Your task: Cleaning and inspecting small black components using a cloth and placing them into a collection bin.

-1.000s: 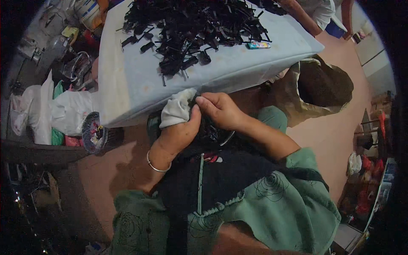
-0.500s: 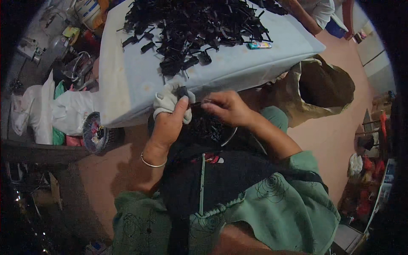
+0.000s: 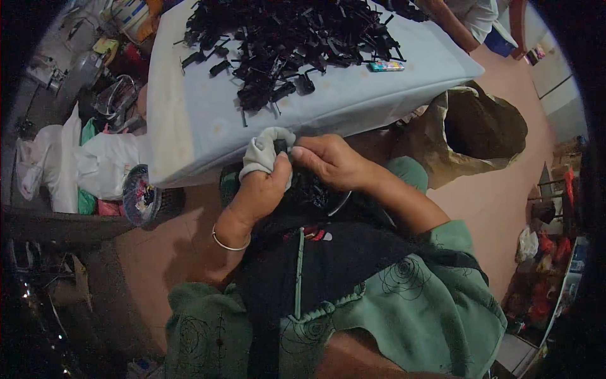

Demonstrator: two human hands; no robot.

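Just off the table's front edge, my left hand (image 3: 260, 194) is closed round a pale cloth (image 3: 257, 158) and a small black plastic part (image 3: 280, 146). The thumb presses on the part, and the cloth wraps around its far and left sides. My right hand (image 3: 336, 163) is closed in a pinch right up against the part. Whatever its fingertips hold is hidden. Below my hands, at my lap, lie several dark small pieces (image 3: 314, 192), partly covered by my right hand. A large heap of black plastic parts (image 3: 284, 41) is spread over the table.
The table (image 3: 366, 104) has a pale cover. A colourful small packet or lighter (image 3: 386, 66) lies by the heap. An open brown sack (image 3: 435, 148) stands at right, a mesh basket (image 3: 142, 215) and white bags (image 3: 110, 167) at left. Another person's arm (image 3: 451, 25) rests at the far right.
My left hand has moved a little right with the cloth and black part. My right hand has come left, closing the gap, and its fingertips now meet the part.
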